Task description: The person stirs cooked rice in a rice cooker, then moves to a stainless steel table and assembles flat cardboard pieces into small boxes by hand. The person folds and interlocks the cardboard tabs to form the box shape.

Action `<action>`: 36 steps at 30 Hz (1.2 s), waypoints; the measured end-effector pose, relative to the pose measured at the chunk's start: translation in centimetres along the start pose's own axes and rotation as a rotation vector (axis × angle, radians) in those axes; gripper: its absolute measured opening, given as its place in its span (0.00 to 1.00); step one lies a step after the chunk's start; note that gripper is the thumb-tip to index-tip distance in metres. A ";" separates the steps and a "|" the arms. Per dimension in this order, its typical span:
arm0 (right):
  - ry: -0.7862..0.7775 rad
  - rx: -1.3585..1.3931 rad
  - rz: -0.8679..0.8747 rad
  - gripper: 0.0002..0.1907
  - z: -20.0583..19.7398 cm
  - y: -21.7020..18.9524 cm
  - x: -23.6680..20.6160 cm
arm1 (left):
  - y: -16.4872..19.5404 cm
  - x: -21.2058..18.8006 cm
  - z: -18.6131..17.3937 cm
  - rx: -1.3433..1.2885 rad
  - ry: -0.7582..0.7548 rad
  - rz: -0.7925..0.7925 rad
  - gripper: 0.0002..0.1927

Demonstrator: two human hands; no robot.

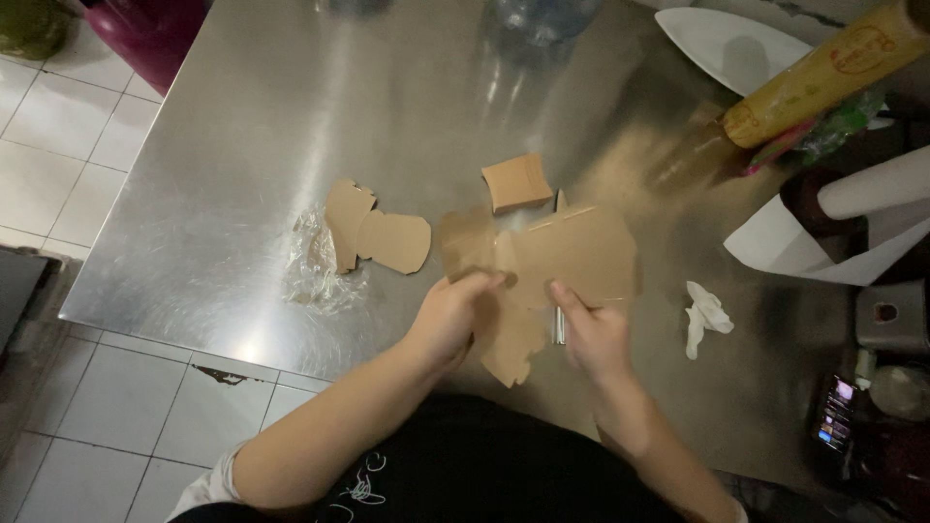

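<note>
Two bare hands work at the centre of the frame over a brushed stainless-steel table (291, 116). The left hand (453, 315) has its fingers (481, 281) curled closed on the left edge of a large flat sheet of brown cardboard (572, 254), pinching it. The right hand (593, 334) is closed around a slim silver-handled knife (558, 324), whose dark tip shows again above the sheet's upper edge (the blade between is hidden behind the cardboard). The sheet sits just above the table surface, centre-right of the frame, with a ragged lower flap hanging between the two hands.

Upper centre, just beside the sheet's top edge, lies a small folded brown cardboard piece (516, 181). To the left of centre, a rounded brown cardboard cut-out (376, 235) rests partly on a crumpled piece of clear plastic film (315, 266). Right of the right hand, well clear of it, lies a crumpled white tissue (705, 315). At the upper right edge a yellow roll of wrap (823, 73) lies in front of a white plate (717, 44).
</note>
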State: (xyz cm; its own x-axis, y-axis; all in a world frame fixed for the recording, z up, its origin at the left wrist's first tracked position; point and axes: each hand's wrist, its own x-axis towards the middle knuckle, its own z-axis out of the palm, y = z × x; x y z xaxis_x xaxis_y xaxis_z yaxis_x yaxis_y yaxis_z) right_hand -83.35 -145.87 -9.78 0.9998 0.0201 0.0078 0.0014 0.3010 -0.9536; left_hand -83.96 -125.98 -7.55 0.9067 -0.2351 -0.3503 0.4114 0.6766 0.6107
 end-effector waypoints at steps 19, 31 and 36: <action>-0.128 -0.785 -0.496 0.11 1.3 -0.8 -1.1 | -1.2 -0.4 1.6 -0.032 -0.079 0.173 0.40; -0.015 -0.710 -0.502 0.11 2.7 -3.4 -1.4 | -1.2 -1.3 0.3 -0.115 0.017 0.044 0.18; -0.010 -0.597 -0.432 0.15 2.6 -2.4 -1.5 | -0.9 -1.4 1.3 -0.094 -0.008 0.080 0.25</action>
State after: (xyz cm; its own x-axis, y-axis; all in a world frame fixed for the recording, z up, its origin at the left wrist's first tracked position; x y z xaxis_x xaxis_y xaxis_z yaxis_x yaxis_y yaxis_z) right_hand -84.91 -144.13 -6.69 0.9070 0.0270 0.4202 0.4098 -0.2858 -0.8662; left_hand -85.49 -127.16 -6.62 0.9371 -0.1833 -0.2970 0.3275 0.7560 0.5667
